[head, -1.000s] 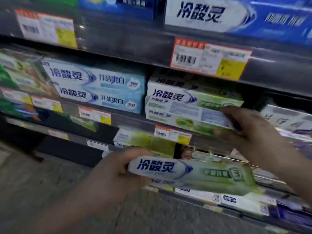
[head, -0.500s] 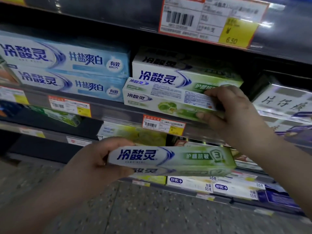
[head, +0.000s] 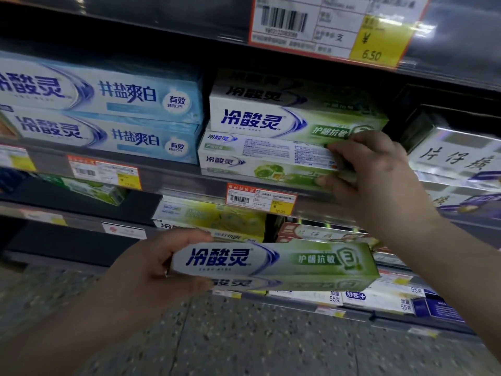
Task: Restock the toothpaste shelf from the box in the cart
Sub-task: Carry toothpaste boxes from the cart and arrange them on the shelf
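The left hand (head: 151, 270) grips the left end of one green-and-white toothpaste box (head: 273, 263), held level in front of the shelves; a second box edge shows just beneath it, though whether the hand holds both cannot be told. Taking the middle shelf edge (head: 176, 177) as landmark: directly above it, toward the right, sit two green-and-white boxes stacked, the upper box (head: 271, 120) facing forward and the lower box (head: 260, 161) turned so its printed back panel faces up. The right hand (head: 371, 169) is closed around the right end of that lower box, fingertips (head: 336, 153) on its top and thumb under its front face. Above the same edge, to the left, two blue boxes (head: 108, 115) lie stacked. Two price tags (head: 260, 199) are fixed to this edge in clear view, a third partly cut off at far left. One larger price tag (head: 330, 28), reading 6.50, hangs on the shelf above. Below the edge, more boxes (head: 211, 215) fill lower shelves, blurred.
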`<state>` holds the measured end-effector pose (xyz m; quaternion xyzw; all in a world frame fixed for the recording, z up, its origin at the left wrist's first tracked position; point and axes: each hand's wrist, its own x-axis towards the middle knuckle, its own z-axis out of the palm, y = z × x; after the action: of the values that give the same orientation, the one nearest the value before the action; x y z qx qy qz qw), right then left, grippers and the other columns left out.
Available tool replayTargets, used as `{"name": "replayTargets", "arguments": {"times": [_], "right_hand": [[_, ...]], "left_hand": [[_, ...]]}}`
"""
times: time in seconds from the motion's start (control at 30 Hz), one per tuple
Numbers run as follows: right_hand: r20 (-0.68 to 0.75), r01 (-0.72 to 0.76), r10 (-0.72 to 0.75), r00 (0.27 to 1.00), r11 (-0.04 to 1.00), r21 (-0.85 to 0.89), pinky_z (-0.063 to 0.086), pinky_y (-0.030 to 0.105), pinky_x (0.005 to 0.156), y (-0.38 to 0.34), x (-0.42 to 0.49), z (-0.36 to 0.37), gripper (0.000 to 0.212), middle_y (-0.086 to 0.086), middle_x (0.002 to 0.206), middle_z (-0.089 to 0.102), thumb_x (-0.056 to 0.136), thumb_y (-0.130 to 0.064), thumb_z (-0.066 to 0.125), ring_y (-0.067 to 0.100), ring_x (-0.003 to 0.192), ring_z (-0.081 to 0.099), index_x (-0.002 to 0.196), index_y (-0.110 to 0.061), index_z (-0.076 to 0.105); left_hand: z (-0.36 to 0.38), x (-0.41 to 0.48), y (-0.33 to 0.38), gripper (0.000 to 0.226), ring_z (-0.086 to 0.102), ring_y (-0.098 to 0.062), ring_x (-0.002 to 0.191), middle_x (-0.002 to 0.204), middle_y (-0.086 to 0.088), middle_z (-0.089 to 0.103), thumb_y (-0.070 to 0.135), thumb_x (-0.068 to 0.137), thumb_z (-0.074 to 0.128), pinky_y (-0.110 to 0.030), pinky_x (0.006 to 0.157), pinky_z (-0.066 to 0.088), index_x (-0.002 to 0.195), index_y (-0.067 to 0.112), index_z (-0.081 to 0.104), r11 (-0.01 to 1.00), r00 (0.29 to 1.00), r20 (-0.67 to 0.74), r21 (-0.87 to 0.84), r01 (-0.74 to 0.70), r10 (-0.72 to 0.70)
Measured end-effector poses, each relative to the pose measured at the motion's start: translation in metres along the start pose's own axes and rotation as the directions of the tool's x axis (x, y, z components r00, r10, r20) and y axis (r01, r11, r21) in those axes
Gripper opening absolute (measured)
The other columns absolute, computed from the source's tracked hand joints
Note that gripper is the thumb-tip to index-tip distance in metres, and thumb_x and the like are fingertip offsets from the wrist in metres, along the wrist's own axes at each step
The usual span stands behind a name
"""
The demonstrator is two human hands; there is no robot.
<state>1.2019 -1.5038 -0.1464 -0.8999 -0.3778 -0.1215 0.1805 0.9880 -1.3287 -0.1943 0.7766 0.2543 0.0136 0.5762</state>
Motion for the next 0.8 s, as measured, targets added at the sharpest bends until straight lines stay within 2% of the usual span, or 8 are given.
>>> {"name": "replayTargets", "arguments": {"times": [0.1, 0.27, 0.4, 0.47, 0.57, 0.63, 0.73, 0.8], "right_hand": [[-0.020, -0.025, 0.025, 0.999, 1.000, -0.018, 0.035, 0.035, 0.087, -0.003, 0.000, 0.002, 0.039, 0.018, 0.115, 0.052, 0.075, -0.021, 0.072, 0.041, 0.107, 0.044, 0.110, -0.008, 0.062], [0.004, -0.048, 0.048, 0.999, 0.999, 0.004, 0.038, 0.038, 0.090, -0.005, -0.004, -0.004, 0.046, 0.015, 0.116, 0.051, 0.075, -0.023, 0.071, 0.038, 0.108, 0.044, 0.118, -0.014, 0.057], [-0.104, -0.036, 0.053, 0.993, 0.986, 0.162, 0.046, 0.034, 0.076, 0.002, -0.025, -0.029, 0.030, 0.008, 0.104, 0.052, 0.080, -0.006, 0.063, 0.025, 0.091, 0.054, 0.110, -0.010, 0.061], [-0.138, -0.040, 0.070, 0.988, 0.978, 0.204, 0.047, 0.028, 0.069, 0.010, -0.042, -0.044, 0.025, -0.001, 0.099, 0.047, 0.082, -0.002, 0.061, 0.011, 0.082, 0.050, 0.106, -0.011, 0.062], [-0.122, -0.096, 0.125, 0.985, 0.972, 0.214, 0.042, 0.011, 0.063, 0.025, -0.070, -0.058, 0.023, -0.004, 0.096, 0.047, 0.079, -0.015, 0.054, 0.008, 0.068, 0.049, 0.102, -0.016, 0.062], [-0.069, -0.139, 0.159, 0.985, 0.962, 0.235, 0.041, 0.009, 0.065, 0.032, -0.087, -0.060, 0.026, -0.005, 0.094, 0.050, 0.076, -0.019, 0.052, 0.007, 0.076, 0.051, 0.100, -0.024, 0.061], [-0.038, -0.151, 0.166, 0.985, 0.954, 0.260, 0.039, 0.005, 0.067, 0.036, -0.104, -0.058, 0.024, -0.013, 0.092, 0.050, 0.077, -0.023, 0.051, -0.006, 0.088, 0.050, 0.099, -0.032, 0.058], [-0.034, -0.161, 0.178, 0.983, 0.945, 0.285, 0.042, 0.010, 0.066, 0.036, -0.110, -0.055, 0.026, -0.017, 0.096, 0.049, 0.077, -0.023, 0.050, -0.008, 0.087, 0.050, 0.098, -0.038, 0.054]], "left_hand": [[-0.002, -0.002, 0.000, 0.047, 0.065, 0.000, 0.085, 0.096, 0.021, 0.069, 0.015, 0.059, 0.085, -0.028, 0.068, 0.058, 0.089, 0.047, 0.067, 1.000, 1.000, 0.026, -0.029, 0.001, -0.001], [-0.004, -0.004, 0.004, 0.041, 0.066, -0.004, 0.080, 0.093, 0.018, 0.070, 0.030, 0.056, 0.084, -0.035, 0.067, 0.054, 0.088, 0.049, 0.066, 0.998, 0.999, 0.014, -0.033, -0.045, 0.046], [-0.013, -0.006, 0.017, 0.049, 0.066, -0.007, 0.085, 0.096, 0.017, 0.070, 0.048, 0.040, 0.071, -0.046, 0.075, 0.056, 0.089, 0.051, 0.064, 0.996, 0.995, -0.046, -0.038, -0.085, 0.083], [-0.018, -0.002, 0.033, 0.046, 0.064, -0.002, 0.088, 0.100, 0.019, 0.066, 0.045, 0.046, 0.079, -0.038, 0.078, 0.057, 0.089, 0.053, 0.063, 0.990, 0.989, -0.063, -0.004, -0.138, 0.137], [-0.027, 0.011, 0.063, 0.044, 0.061, 0.002, 0.090, 0.102, 0.021, 0.061, 0.044, 0.051, 0.083, -0.017, 0.073, 0.056, 0.085, 0.060, 0.061, 0.975, 0.970, -0.099, 0.038, -0.219, 0.222], [-0.030, 0.022, 0.083, 0.042, 0.059, 0.004, 0.091, 0.103, 0.021, 0.059, 0.047, 0.053, 0.081, -0.017, 0.074, 0.052, 0.085, 0.062, 0.059, 0.966, 0.960, -0.117, 0.089, -0.244, 0.254], [-0.031, 0.044, 0.100, 0.040, 0.060, -0.001, 0.089, 0.105, 0.013, 0.061, 0.021, 0.069, 0.075, -0.020, 0.073, 0.045, 0.087, 0.053, 0.060, 0.955, 0.942, -0.172, 0.123, -0.271, 0.290], [-0.030, 0.056, 0.106, 0.043, 0.059, -0.002, 0.091, 0.109, 0.006, 0.061, 0.013, 0.072, 0.073, -0.021, 0.074, 0.046, 0.093, 0.047, 0.059, 0.946, 0.936, -0.176, 0.169, -0.277, 0.305]]}}
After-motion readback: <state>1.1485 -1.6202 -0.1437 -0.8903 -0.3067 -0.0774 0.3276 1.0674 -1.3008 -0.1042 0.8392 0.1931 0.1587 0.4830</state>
